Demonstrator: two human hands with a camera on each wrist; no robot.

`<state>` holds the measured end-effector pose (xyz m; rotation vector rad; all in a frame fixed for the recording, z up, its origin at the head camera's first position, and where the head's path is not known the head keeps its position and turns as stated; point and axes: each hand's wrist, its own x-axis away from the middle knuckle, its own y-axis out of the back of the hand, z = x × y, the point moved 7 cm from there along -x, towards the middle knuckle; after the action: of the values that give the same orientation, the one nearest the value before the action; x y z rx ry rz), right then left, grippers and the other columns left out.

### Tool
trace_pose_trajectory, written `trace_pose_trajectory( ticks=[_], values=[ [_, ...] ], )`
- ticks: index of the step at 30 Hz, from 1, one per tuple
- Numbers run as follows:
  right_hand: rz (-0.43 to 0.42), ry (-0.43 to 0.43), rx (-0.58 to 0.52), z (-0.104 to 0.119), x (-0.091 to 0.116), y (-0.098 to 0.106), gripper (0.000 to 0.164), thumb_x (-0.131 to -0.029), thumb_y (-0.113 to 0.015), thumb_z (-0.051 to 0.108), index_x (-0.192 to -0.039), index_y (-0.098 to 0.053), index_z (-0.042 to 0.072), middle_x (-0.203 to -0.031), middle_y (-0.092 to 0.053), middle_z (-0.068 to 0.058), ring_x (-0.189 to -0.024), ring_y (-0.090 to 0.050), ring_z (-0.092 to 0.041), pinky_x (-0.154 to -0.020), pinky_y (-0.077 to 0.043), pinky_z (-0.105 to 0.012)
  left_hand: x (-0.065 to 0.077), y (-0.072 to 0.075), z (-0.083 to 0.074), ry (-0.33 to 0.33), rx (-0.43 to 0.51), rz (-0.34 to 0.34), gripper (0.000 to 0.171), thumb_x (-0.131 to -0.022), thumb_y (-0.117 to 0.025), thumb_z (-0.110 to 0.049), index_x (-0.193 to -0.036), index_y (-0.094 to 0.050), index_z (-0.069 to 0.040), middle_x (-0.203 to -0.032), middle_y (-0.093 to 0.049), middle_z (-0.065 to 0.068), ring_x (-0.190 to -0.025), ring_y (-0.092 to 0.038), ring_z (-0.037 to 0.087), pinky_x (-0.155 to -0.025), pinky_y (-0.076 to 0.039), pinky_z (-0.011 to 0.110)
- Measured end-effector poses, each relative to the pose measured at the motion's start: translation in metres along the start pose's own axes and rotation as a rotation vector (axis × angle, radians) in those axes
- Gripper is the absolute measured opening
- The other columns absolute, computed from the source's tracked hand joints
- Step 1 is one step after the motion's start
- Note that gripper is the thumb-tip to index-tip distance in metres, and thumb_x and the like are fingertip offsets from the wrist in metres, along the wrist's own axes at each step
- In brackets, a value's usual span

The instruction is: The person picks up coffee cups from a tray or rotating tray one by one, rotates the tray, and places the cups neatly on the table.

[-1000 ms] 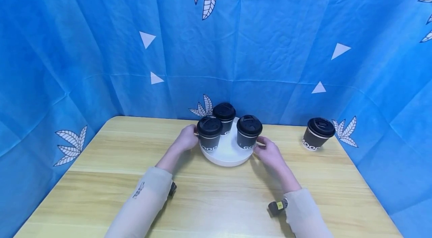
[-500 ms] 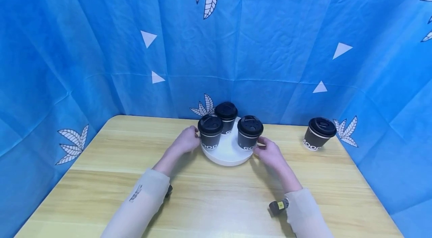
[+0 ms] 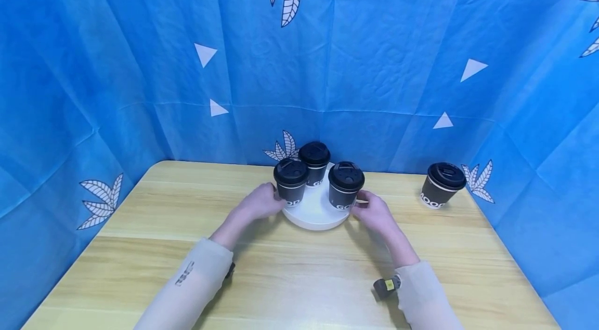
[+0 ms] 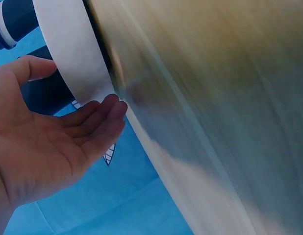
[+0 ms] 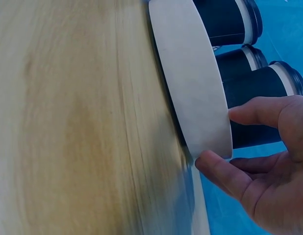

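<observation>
A white round stand [image 3: 313, 219] with a thick side wall sits toward the back of the table, bearing three lidded paper coffee cups. One cup [image 3: 290, 192] is at its left, one cup [image 3: 344, 195] at its right and one cup [image 3: 316, 174] behind. My left hand [image 3: 263, 201] holds the left rim; in the left wrist view its thumb [image 4: 41, 67] lies over the top edge, with loosely bent fingers [image 4: 105, 120] at the lower side. My right hand [image 3: 375, 213] pinches the right rim between thumb [image 5: 254, 111] and fingers [image 5: 222, 171].
Another black lidded coffee cup [image 3: 440, 189] stands alone on the wooden table [image 3: 299, 278] at the back right. A blue patterned cloth [image 3: 374, 49] hangs along the back and both sides. A small dark camera [image 3: 386, 286] is on the right wrist.
My left hand has shifted slightly right and forward over the stand's rim. The left cup has turned a little with its lettering; the right hand stays almost where it was.
</observation>
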<state>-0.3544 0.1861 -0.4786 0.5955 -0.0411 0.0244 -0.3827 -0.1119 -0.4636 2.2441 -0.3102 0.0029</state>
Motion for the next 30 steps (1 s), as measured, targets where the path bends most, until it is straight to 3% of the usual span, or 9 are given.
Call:
trace_pose_trajectory(
  ticks=[6,12,21,30],
  values=[
    [-0.003,0.001,0.019,0.001,0.001,0.001,0.066,-0.093,-0.07,0.016,-0.149,-0.046,-0.006,-0.145,-0.056,-0.026,-0.126,-0.062,-0.039,-0.107,-0.05,-0.05,0.001,-0.003,-0.003,-0.059,-0.096,-0.029,0.045,-0.089,-0.072,-0.033,-0.112,-0.063,0.005,-0.094,-0.064,0.013,-0.076,-0.062,0.026,-0.07,-0.056,0.042],
    [0.021,0.028,0.018,0.002,0.002,0.003,0.066,-0.094,-0.071,0.019,-0.15,-0.045,-0.007,-0.147,-0.055,-0.027,-0.128,-0.061,-0.041,-0.108,-0.048,-0.052,0.0,-0.003,-0.004,-0.117,-0.252,-0.079,0.055,-0.089,-0.072,-0.043,-0.118,-0.061,0.004,-0.106,-0.06,0.013,-0.095,-0.056,0.028,-0.092,-0.052,0.047],
    [0.032,0.042,-0.014,-0.003,0.001,0.017,0.063,-0.099,-0.064,0.016,-0.153,-0.041,-0.006,-0.153,-0.048,-0.025,-0.133,-0.057,-0.041,-0.106,-0.051,-0.049,0.001,-0.002,-0.006,-0.192,-0.427,-0.11,0.06,-0.093,-0.064,-0.054,-0.116,-0.06,0.001,-0.101,-0.056,0.007,-0.099,-0.05,0.027,-0.101,-0.041,0.046],
    [-0.078,0.068,-0.134,0.005,0.005,0.038,0.067,-0.097,-0.057,0.008,-0.159,-0.033,-0.003,-0.159,-0.042,-0.022,-0.143,-0.046,-0.041,-0.113,-0.044,-0.052,-0.001,-0.002,-0.003,-0.211,-0.454,-0.122,0.062,-0.093,-0.063,-0.057,-0.118,-0.06,0.001,-0.103,-0.057,0.007,-0.101,-0.05,0.027,-0.103,-0.04,0.047]
  ],
)
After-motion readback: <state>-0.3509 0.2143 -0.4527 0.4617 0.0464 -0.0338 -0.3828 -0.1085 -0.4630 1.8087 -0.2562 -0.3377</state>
